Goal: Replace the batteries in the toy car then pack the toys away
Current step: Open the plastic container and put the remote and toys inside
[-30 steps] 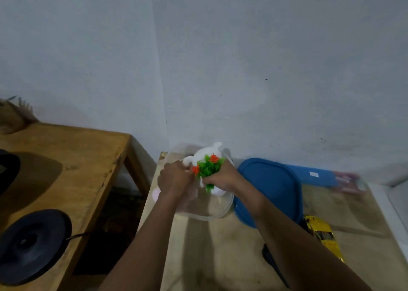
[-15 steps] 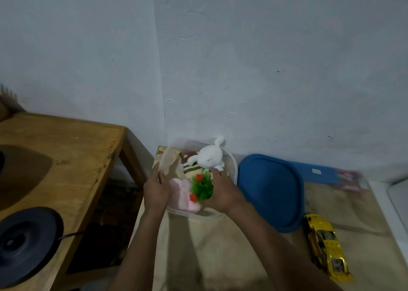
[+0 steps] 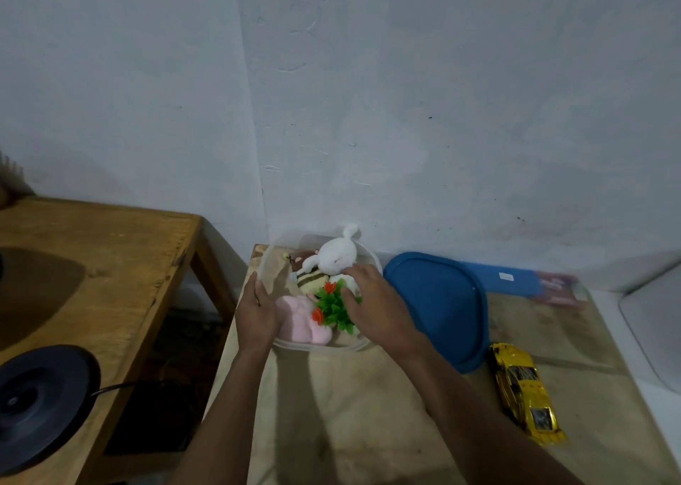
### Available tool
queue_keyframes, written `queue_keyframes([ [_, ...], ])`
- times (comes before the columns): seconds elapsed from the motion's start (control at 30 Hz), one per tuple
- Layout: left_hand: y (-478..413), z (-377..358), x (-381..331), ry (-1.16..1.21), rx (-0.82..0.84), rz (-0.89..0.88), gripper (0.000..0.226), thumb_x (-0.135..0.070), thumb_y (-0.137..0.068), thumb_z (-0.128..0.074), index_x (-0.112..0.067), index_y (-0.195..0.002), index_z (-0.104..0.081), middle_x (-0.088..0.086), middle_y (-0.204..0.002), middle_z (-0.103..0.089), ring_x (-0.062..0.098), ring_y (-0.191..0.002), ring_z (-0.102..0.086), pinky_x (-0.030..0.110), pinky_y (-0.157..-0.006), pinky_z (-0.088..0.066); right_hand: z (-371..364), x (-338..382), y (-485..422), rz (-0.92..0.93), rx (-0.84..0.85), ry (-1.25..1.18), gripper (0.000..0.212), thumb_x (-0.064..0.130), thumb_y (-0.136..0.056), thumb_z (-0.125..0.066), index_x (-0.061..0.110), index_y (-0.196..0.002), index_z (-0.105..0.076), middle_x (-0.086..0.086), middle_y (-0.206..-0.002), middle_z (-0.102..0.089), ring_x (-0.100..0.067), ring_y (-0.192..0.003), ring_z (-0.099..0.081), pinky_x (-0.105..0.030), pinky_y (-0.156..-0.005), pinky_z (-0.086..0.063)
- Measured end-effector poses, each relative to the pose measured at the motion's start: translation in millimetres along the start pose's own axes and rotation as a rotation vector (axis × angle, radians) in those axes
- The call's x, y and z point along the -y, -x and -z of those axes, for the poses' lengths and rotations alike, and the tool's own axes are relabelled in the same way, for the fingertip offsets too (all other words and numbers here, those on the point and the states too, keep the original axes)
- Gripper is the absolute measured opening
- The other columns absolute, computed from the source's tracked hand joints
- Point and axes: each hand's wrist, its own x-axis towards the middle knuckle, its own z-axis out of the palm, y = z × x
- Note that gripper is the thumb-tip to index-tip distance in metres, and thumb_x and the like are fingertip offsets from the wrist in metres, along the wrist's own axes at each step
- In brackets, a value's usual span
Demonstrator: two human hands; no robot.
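A clear plastic container (image 3: 363, 344) stands at the far left of the low table. Inside lie a white plush rabbit (image 3: 337, 254), a striped plush (image 3: 311, 280), a pink plush (image 3: 300, 324) and a green toy plant with red flowers (image 3: 331, 306). My left hand (image 3: 258, 313) grips the container's left rim. My right hand (image 3: 374, 306) rests flat on the toys, fingers spread over the plant and rabbit. The yellow toy car (image 3: 525, 392) sits on the table to the right, apart from both hands. The blue lid (image 3: 438, 304) lies beside the container.
A wooden table (image 3: 110, 263) stands to the left across a gap, with a black round base (image 3: 40, 400) and its cord on it. A blue flat package (image 3: 516, 282) lies against the wall. A white surface (image 3: 656, 322) borders the right edge.
The plant went from held above the container to lying inside it. My left hand shifted to the container's left rim, and my right hand flattened onto the toys.
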Motion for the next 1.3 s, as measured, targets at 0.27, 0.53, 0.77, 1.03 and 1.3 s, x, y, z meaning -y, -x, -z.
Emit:
queue_keyframes([
  [0.27,-2,2,-4,-0.022,0.039,0.022,0.043,-0.028,-0.107,-0.029,-0.016,-0.145,-0.046,0.015,-0.140,-0.055,0.033,-0.128,-0.053,0.047,-0.104,-0.047,-24,-9,-59,-0.058,0.182,0.113,0.053,0.040,-0.093,-0.052,0.025,-0.143,-0.040,0.000,-0.154,-0.028,-0.029,-0.135,-0.037,-0.045,-0.105,-0.040],
  [0.53,-2,-1,-2,-0.001,0.013,-0.012,0.040,-0.024,-0.108,-0.030,-0.015,-0.142,-0.049,0.012,-0.136,-0.058,0.028,-0.123,-0.055,0.036,-0.098,-0.044,-39,-9,-77,-0.172,0.309,0.297,0.044,0.032,-0.097,-0.044,0.020,-0.139,-0.042,-0.012,-0.137,-0.044,-0.032,-0.117,-0.052,-0.039,-0.092,-0.045],
  [0.77,-3,-4,4,0.004,-0.003,-0.002,0.042,-0.028,-0.107,-0.031,-0.017,-0.145,-0.047,0.011,-0.138,-0.058,0.029,-0.126,-0.055,0.044,-0.104,-0.047,1,-4,-44,-0.161,-0.118,-0.073,0.028,0.032,-0.097,-0.047,0.025,-0.119,-0.063,0.005,-0.121,-0.061,-0.014,-0.106,-0.060,-0.034,-0.087,-0.052],
  [1.03,2,-7,-1,-0.009,-0.035,-0.037,0.040,-0.026,-0.107,-0.030,-0.017,-0.139,-0.052,0.012,-0.132,-0.061,0.031,-0.120,-0.057,0.036,-0.094,-0.046,7,-59,81,-0.345,-0.294,-0.109,0.033,0.041,-0.088,-0.064,0.025,-0.117,-0.059,0.013,-0.106,-0.051,-0.009,-0.102,-0.055,-0.028,-0.082,-0.049],
  [1.3,4,-9,-7,-0.044,-0.042,-0.029,0.041,-0.027,-0.108,-0.030,-0.014,-0.140,-0.051,0.014,-0.135,-0.059,0.034,-0.126,-0.053,0.041,-0.102,-0.043,5,-103,143,-0.699,0.346,0.182,0.082,0.042,-0.080,-0.067,0.019,-0.147,-0.024,-0.010,-0.145,-0.031,-0.030,-0.133,-0.035,-0.042,-0.105,-0.037],
])
